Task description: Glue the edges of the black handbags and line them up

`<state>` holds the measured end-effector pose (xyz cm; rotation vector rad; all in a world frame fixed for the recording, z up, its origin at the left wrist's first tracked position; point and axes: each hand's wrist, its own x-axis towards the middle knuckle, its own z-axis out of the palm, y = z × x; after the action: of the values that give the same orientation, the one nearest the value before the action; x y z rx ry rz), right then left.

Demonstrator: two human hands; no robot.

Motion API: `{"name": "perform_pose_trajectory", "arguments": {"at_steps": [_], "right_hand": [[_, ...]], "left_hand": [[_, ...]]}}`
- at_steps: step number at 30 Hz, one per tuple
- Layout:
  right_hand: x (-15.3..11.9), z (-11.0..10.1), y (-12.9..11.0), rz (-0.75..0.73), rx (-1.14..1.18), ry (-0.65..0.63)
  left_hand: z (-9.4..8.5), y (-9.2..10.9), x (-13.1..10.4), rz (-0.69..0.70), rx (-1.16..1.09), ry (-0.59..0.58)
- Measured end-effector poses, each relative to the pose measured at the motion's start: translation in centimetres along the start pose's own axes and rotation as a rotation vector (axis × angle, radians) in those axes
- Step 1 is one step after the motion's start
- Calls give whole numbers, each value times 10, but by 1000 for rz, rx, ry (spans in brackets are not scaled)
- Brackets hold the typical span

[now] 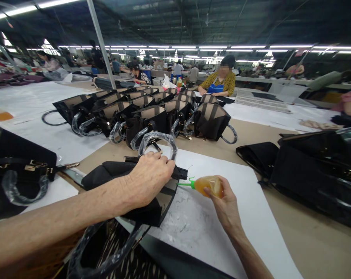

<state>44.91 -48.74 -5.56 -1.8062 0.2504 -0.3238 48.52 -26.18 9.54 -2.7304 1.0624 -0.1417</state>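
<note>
A black handbag (146, 213) with a beige-and-black lining lies tilted over the near edge of the table. My left hand (152, 176) is closed on its upper part, fingers curled over beside one plastic-wrapped handle (159, 135); the fingertips are hidden. The other wrapped handle (105, 261) hangs toward me below the table edge. In my right hand (227, 199) is a soft squeeze bottle (207, 185) of amber liquid, lying sideways. Its thin green nozzle (187, 184) points left, its tip at or very near the bag's edge.
Rows of similar handbags (146, 116) stand across the table ahead. More black bags lie at the left (21, 155) and right (309, 170). White paper (230, 228) covers brown board under my hands. Another amber bottle (2, 115) lies far left. A person (220, 83) works opposite.
</note>
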Motion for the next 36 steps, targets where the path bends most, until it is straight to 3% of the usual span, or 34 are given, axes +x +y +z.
{"name": "perform_pose_trajectory", "arguments": {"at_steps": [11,36], "right_hand": [[2,2,10,22,81,18],[-12,-5,0,200,260,-187]], "left_hand": [[5,2,-6,-16,3,-6],[11,8,-19,-37,-35,-19]]}}
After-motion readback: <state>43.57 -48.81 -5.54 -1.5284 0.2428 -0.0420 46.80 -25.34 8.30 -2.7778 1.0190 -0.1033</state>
